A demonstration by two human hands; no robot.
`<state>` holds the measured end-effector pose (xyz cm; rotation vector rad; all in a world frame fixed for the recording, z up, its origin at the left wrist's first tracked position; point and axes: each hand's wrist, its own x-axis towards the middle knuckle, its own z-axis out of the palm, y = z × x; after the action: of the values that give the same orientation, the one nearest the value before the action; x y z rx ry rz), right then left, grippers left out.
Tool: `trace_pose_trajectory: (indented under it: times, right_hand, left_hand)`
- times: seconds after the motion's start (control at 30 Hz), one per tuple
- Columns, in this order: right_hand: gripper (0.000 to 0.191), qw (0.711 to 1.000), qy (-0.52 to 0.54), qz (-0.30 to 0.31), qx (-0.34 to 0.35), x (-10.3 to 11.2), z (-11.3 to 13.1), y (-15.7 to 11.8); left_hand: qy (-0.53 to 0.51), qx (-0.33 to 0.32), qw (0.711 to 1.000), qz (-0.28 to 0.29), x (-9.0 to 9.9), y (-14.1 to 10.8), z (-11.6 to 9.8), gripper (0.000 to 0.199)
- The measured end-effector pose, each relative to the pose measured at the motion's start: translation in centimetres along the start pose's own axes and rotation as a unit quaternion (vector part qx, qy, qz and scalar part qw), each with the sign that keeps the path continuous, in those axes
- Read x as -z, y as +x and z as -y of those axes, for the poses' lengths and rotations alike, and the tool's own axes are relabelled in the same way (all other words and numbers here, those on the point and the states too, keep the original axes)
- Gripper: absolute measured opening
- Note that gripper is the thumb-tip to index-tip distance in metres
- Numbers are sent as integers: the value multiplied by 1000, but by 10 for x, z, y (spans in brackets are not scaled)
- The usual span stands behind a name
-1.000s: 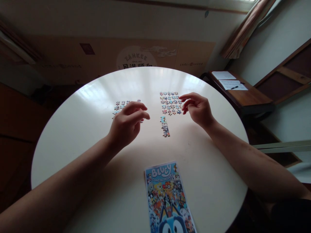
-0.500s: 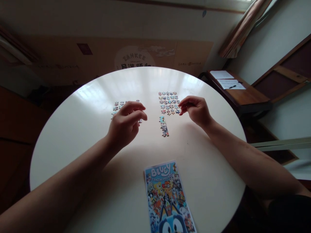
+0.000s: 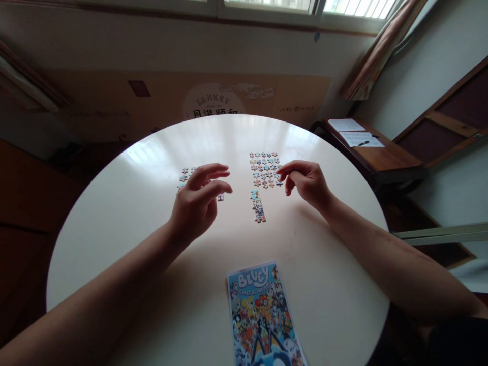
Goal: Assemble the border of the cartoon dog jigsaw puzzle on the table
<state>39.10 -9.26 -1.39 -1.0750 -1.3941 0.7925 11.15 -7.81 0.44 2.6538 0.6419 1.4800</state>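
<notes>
My left hand (image 3: 194, 201) hovers over the left part of the table, thumb and index finger apart, with nothing visible between them. It partly covers a group of loose jigsaw pieces (image 3: 185, 171). My right hand (image 3: 305, 182) is held at the right edge of a gridlike set of spread jigsaw pieces (image 3: 264, 168); its fingers are bent and apart, and I see nothing in them. Between the hands lies a narrow strip of joined puzzle pieces (image 3: 258, 207). Nearer to me is a colourful "Bluey" picture sheet (image 3: 263, 310), cut off by the lower frame edge.
Everything lies on a round white table (image 3: 114, 223) with a glossy top. Beyond it, a printed cardboard panel (image 3: 259, 96) leans below the window. A wooden side table (image 3: 396, 155) with papers (image 3: 360, 138) and a pen stands at the right.
The view has tilted up, showing more of the window. My left thumb and index finger have spread wider. My right fingers have shifted slightly and separated; the puzzle pieces look unmoved.
</notes>
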Motion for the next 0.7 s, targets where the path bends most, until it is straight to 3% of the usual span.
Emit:
trace_pose_trajectory:
  times: [0.3,0.7]
  right_hand:
    - [36,1000,0,15,-17,4,-3,1]
    - [23,999,-36,8,21,2,-1,2]
  left_hand:
    - [-3,42,999,29,2,-3,0,31]
    - [30,17,999,16,1,1,2,33]
